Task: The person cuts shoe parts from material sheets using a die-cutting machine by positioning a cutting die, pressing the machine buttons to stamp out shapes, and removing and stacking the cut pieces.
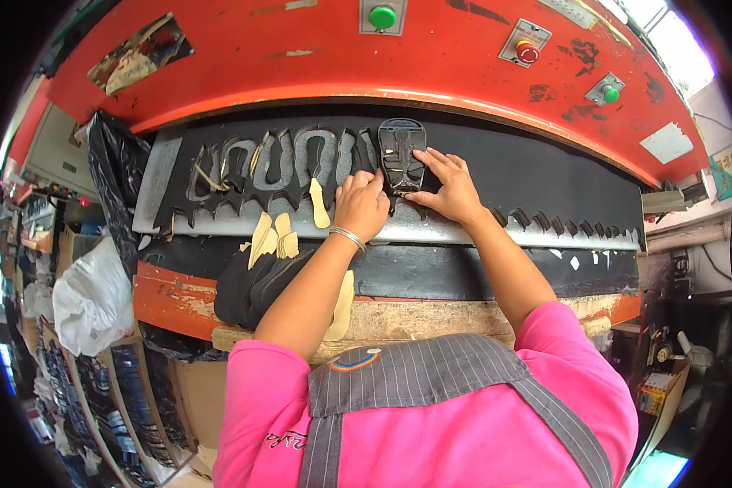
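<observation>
One die [400, 150]: gripping its right edge with right hand [450, 189], touching lower left with left hand [361, 205], grip unclear; sheet [537, 179] beneath.

Your shirt [431, 439]: dark script lettering on the chest, partly covered by your apron [415, 378] strap; you can't get a sure word from it.
Your apron bib: a rainbow mark, with no lettering you can make out.
Centre plate [382, 32], behind a green button: any marking too small for you to read.
Red-button plate [530, 32]: small marks, illegible to you.
Right plate [600, 84], behind the other green button: likewise illegible.
White sticker [667, 143], on the red panel: you can read nothing on it.
</observation>
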`<state>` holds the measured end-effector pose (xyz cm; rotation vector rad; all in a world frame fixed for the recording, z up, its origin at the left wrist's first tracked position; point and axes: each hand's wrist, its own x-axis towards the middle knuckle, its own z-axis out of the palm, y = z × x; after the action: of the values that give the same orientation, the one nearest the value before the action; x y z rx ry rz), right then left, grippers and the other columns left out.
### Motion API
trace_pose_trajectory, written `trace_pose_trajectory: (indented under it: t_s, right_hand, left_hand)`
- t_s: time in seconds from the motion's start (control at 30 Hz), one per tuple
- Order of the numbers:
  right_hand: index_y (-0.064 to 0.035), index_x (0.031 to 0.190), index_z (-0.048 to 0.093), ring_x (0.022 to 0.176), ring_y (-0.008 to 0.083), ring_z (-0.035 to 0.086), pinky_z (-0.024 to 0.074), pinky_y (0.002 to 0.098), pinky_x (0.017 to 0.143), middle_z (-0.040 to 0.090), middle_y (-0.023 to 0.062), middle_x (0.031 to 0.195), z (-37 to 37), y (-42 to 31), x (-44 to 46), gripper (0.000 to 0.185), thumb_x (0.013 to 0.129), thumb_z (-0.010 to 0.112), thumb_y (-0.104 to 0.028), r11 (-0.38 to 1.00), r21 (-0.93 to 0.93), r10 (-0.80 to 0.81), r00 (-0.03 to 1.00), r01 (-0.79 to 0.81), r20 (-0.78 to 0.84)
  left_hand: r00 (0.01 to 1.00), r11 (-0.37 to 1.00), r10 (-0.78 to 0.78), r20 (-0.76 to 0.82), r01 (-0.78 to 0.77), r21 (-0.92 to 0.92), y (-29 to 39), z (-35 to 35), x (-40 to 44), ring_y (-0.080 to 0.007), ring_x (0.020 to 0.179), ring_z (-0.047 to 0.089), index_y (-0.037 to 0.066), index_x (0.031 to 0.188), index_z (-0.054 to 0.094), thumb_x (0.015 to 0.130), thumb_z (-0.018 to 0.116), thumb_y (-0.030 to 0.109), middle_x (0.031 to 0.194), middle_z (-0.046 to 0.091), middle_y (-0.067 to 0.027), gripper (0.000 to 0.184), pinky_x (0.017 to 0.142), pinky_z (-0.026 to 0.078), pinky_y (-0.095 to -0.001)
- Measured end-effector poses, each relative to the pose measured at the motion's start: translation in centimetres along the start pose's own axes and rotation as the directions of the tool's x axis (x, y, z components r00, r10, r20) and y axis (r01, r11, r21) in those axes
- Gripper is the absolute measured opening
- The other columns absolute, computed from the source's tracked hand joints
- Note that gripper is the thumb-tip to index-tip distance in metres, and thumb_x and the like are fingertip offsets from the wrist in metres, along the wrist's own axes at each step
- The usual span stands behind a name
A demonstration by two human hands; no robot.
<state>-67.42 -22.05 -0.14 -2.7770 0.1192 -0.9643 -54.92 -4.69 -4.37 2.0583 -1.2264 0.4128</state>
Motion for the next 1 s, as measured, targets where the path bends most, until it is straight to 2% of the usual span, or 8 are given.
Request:
trace_pose_trajectory:
  t_s: [0.23, 0.33, 0.57, 0.67, 0.87, 0.93, 0.97, 1.0]
  right_hand:
    - [-0.0137, 0.14, 0.05, 0.134, 0.0329, 0.044, 0.0305, 0.043, 0.111, 0.054, 0.0174, 0.138, -0.4, 0.3, -1.1, 0.086, 0.069, 0.081, -0.05, 0.998, 0.019, 0.061, 0.998, -0.062, 0.022]
    - [-0.008, 0.142, 0.046, 0.134, 0.0328, 0.044, 0.0353, 0.0414, 0.109, 0.05, 0.0183, 0.142, -5.4, 0.3, -2.1, 0.084, 0.076, 0.078, -0.048, 0.93, 0.357, 0.205, 0.929, -0.086, -0.308]
    - [0.0008, 0.144, 0.039, 0.141, 0.0353, 0.028, 0.0227, 0.0459, 0.115, 0.033, 0.0229, 0.15, -21.8, 5.6, -1.8, 0.063, 0.1, 0.048, -0.044, 0.987, 0.142, 0.149, 0.1, -0.078, -0.984]
    - [-0.0007, 0.15, 0.026, 0.147, 0.0417, 0.011, 0.011, 0.0532, 0.117, 0.015, 0.0281, 0.157, -23.4, 11.0, -2.3, 0.079, 0.097, 0.045, -0.056, 0.864, 0.138, 0.212, 0.102, -0.484, -0.972]
    - [-0.0081, 0.155, 0.015, 0.147, 0.0443, 0.006, 0.0126, 0.0555, 0.116, 0.004, 0.0315, 0.157, -19.7, 6.4, -10.5, 0.089, 0.09, 0.062, -0.048, 0.968, 0.058, 0.135, 0.316, -0.243, -0.939]
    - [-0.0054, 0.148, 0.031, 0.145, 0.0387, 0.02, 0.0235, 0.0494, 0.116, 0.012, 0.0207, 0.158, -14.9, 2.1, -11.8, 0.077, 0.088, 0.068, -0.037, 0.853, 0.392, 0.284, 0.324, 0.343, -0.902]
    - [-0.0049, 0.142, 0.041, 0.141, 0.0382, 0.029, 0.0271, 0.0482, 0.115, 0.025, 0.0207, 0.153, -13.0, -0.6, -15.2, 0.068, 0.087, 0.069, -0.036, 0.929, 0.37, 0.31, 0.501, 0.024, -0.808]
    - [-0.0043, 0.135, 0.051, 0.137, 0.0378, 0.037, 0.0307, 0.0471, 0.113, 0.039, 0.0207, 0.147, -11.0, -3.3, -18.7, 0.06, 0.086, 0.069, -0.034, 0.946, 0.199, 0.322, 0.657, -0.257, -0.681]
  left_hand:
    - [0.999, 0.999, -0.001, 0.046, 0.003, -0.032, -1.4, 0.7, 0.3, -0.0351, 0.112, 0.051, 0.002, 0.131, 0.055, 0.082, 0.062, 0.018, 0.113, 0.058, -0.0163, 0.052, 0.099, 0.04, -0.0454]
    - [0.993, 0.997, 0.06, -0.097, -0.065, -0.05, 1.1, -3.2, 1.7, -0.0342, 0.113, 0.052, 0.003, 0.131, 0.056, 0.083, 0.063, 0.016, 0.117, 0.059, -0.0171, 0.05, 0.098, 0.041, -0.0444]
    - [0.713, 0.88, 0.406, -0.572, -0.474, 0.034, 11.5, -14.2, 5.3, -0.028, 0.079, 0.056, 0.006, 0.089, 0.069, 0.097, 0.056, 0.022, 0.08, 0.061, -0.009, 0.022, 0.073, 0.043, -0.0402]
    - [0.74, 0.782, 0.576, -0.347, -0.376, 0.496, 12.9, -14.6, 7.0, -0.0325, 0.074, 0.054, 0.006, 0.067, 0.056, 0.095, 0.056, 0.027, 0.072, 0.055, -0.0093, 0.035, 0.069, 0.041, -0.0452]
    - [0.921, 0.929, 0.367, -0.13, -0.369, 0.003, 12.1, -15.1, -0.3, -0.0397, 0.079, 0.053, 0.002, 0.076, 0.06, 0.097, 0.051, 0.027, 0.079, 0.056, -0.0193, 0.034, 0.073, 0.042, -0.0488]
    - [0.947, 0.946, 0.317, 0.058, -0.312, -0.088, 11.2, -13.1, -4.3, -0.0432, 0.084, 0.054, -0.004, 0.087, 0.061, 0.098, 0.049, 0.025, 0.084, 0.057, -0.0242, 0.032, 0.076, 0.043, -0.0512]
    - [0.893, 0.891, 0.449, -0.028, -0.45, -0.057, 10.5, -11.1, -7.3, -0.0429, 0.085, 0.056, -0.002, 0.087, 0.062, 0.098, 0.051, 0.025, 0.087, 0.059, -0.0239, 0.031, 0.075, 0.044, -0.0504]
    - [0.928, 0.963, 0.249, 0.278, -0.267, 0.028, 11.0, -11.3, -11.2, -0.042, 0.084, 0.059, 0.0, 0.085, 0.065, 0.096, 0.053, 0.027, 0.087, 0.062, -0.0234, 0.031, 0.074, 0.046, -0.0492]
